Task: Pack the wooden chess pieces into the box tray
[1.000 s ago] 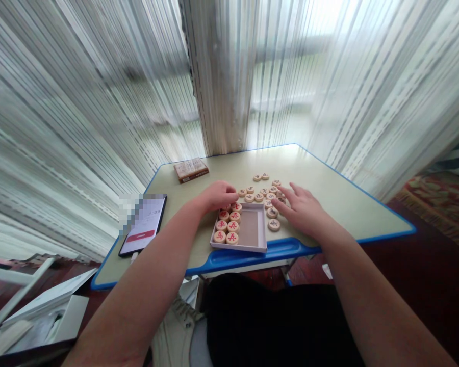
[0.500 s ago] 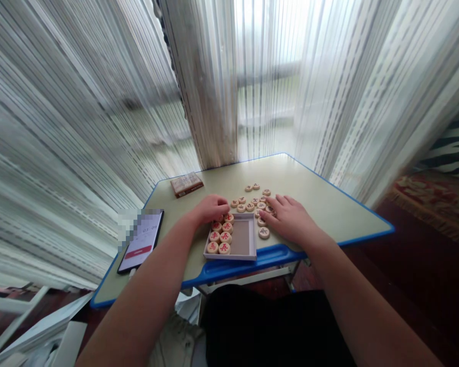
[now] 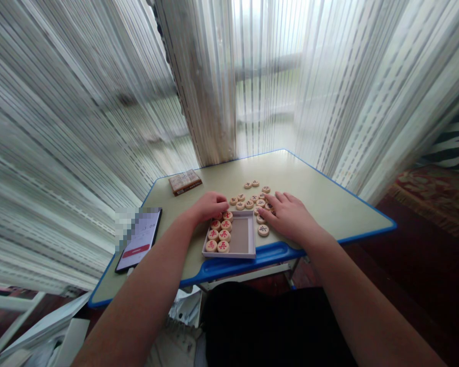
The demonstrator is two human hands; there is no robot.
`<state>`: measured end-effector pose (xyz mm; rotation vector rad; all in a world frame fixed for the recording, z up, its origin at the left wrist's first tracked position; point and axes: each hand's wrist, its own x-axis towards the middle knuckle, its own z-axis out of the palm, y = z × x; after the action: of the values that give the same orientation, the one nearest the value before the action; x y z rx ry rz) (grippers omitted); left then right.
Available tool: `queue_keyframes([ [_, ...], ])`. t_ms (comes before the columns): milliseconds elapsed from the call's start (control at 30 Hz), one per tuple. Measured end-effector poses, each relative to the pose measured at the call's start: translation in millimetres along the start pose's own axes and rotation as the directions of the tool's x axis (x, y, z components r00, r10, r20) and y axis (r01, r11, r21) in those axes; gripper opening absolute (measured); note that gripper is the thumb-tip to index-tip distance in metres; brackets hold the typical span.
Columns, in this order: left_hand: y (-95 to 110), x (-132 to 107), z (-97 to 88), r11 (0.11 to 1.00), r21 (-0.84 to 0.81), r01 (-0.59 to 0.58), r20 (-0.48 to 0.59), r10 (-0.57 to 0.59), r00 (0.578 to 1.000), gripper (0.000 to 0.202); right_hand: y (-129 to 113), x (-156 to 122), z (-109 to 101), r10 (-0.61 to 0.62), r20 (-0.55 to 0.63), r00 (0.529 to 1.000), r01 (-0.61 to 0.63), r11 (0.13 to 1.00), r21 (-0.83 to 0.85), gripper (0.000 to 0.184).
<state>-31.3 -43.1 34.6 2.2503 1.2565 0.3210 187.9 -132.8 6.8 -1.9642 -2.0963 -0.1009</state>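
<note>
A shallow white tray (image 3: 248,252) sits near the front edge of a beige table (image 3: 309,193) with a blue rim. Its left half holds several round wooden chess pieces with red characters (image 3: 219,236). My left hand (image 3: 208,206) curls over the tray's far left corner, fingers bent on the pieces there. My right hand (image 3: 288,216) lies flat with fingers spread, touching loose pieces (image 3: 252,199) scattered beyond and right of the tray. One loose piece (image 3: 263,230) lies beside the tray's right wall.
A phone (image 3: 139,239) with a lit screen lies at the table's left. A small brown box (image 3: 184,182) rests at the far left. Sheer striped curtains hang close behind the table. White frames and papers (image 3: 42,331) lie on the floor at left.
The view shifted, so the table sits a little lower and further left in frame. Both hands stay at the tray and loose pieces with little movement.
</note>
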Motion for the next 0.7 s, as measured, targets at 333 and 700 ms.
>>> queue_keyframes([
  [333, 1.1, -1.1, 0.8, 0.999, -0.033, 0.028, -0.001, -0.028, 1.000, 0.025, -2.0, 0.2, -1.7, -0.005, -0.004, 1.000, 0.005, 1.000, -0.022, 0.062],
  [700, -0.1, 0.0, 0.5, 1.000, 0.010, 0.014, 0.010, -0.014, 1.000, 0.026, -3.3, -0.1, -2.2, 0.009, 0.014, 1.000, -0.009, 1.000, -0.016, 0.064],
])
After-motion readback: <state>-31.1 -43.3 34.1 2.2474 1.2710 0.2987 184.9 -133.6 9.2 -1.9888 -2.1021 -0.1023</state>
